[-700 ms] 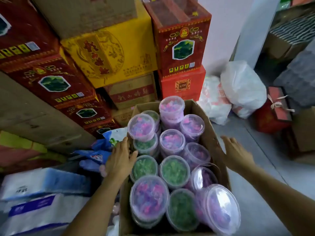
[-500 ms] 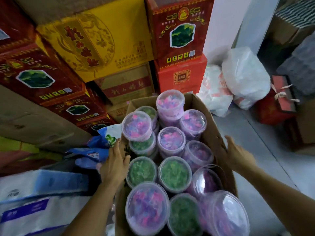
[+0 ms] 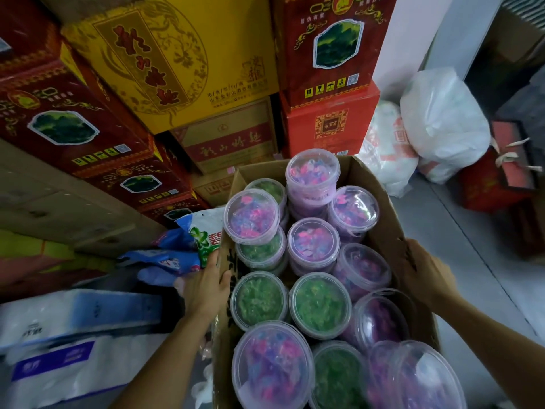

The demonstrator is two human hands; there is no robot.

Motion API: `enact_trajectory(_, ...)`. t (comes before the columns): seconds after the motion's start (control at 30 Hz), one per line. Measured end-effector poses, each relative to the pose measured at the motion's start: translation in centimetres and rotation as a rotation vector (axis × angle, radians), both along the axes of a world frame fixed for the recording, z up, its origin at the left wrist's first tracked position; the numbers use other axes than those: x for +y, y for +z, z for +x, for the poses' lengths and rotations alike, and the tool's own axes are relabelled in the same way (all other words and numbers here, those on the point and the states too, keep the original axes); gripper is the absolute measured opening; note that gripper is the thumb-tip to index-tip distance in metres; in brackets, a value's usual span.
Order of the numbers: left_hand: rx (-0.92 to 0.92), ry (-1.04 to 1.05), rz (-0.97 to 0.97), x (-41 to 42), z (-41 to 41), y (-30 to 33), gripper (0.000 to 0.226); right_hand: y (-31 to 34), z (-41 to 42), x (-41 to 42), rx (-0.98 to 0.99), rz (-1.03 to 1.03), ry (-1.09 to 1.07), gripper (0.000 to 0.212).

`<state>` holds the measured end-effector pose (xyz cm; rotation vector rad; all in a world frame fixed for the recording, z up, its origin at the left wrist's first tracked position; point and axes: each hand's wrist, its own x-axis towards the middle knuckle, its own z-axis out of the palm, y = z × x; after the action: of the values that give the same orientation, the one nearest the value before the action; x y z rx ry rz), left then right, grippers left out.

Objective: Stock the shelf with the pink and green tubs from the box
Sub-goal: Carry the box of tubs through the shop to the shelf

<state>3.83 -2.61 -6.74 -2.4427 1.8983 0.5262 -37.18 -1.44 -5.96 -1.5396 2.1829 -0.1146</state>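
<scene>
A cardboard box [image 3: 380, 228] packed with clear-lidded tubs fills the lower middle of the frame, and it sits closer and larger in view than half a second ago, with the stacked cartons behind it reaching higher up the picture. The left hand [image 3: 203, 287] lies flat against the box's left wall, fingers straight and thumb hooked over the rim beside a green tub [image 3: 259, 299]; earlier it was lower against that side. The right hand [image 3: 427, 276] presses on the outside of the right wall at the middle right of the frame, fingers wrapped over the top edge, much as before. All the tubs are still inside the box: a pink tub [image 3: 312, 172] stands highest at the far end, another pink tub [image 3: 272, 367] lies nearest at the bottom, and green ones sit in between. At the upper left a yellow carton [image 3: 177, 60] rests among red cartons [image 3: 336, 48]. A blue and white bag [image 3: 182, 249] lies just left of the box, and white plastic bags [image 3: 442, 122] sit on the floor at the upper right.
</scene>
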Motion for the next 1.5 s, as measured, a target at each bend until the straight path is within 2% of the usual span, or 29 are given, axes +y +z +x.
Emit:
enact_trajectory(0.47, 0.054, -0.005, -0.028, 2.2, -2.1, 5.5, 0.054, 3.3, -0.5, 3.4, 0.023, -0.153, -0.028, 0.025)
enact_trajectory(0.83, 0.093, -0.087, -0.082, 5.3, -2.0, 10.0, 0.050, 8.8, -0.1, 9.2, 0.119, -0.225, -0.096, 0.045)
enact_trajectory(1.33, 0.186, -0.555, -0.189, 11.6, 3.5, 14.7, 0.045, 13.1, 11.4, 32.0, 0.087, -0.382, -0.509, 0.047)
enact_trajectory(1.4, 0.211, -0.633, -0.197, 12.7, 3.3, 15.0, 0.044, 13.3, 12.7, 35.3, 0.118, -0.406, -0.570, 0.042)
enact_trajectory(1.5, 0.230, -0.711, -0.174, 14.5, 2.5, 15.1, 0.046, 13.0, 14.2, 40.4, 0.153, -0.402, -0.661, 0.046)
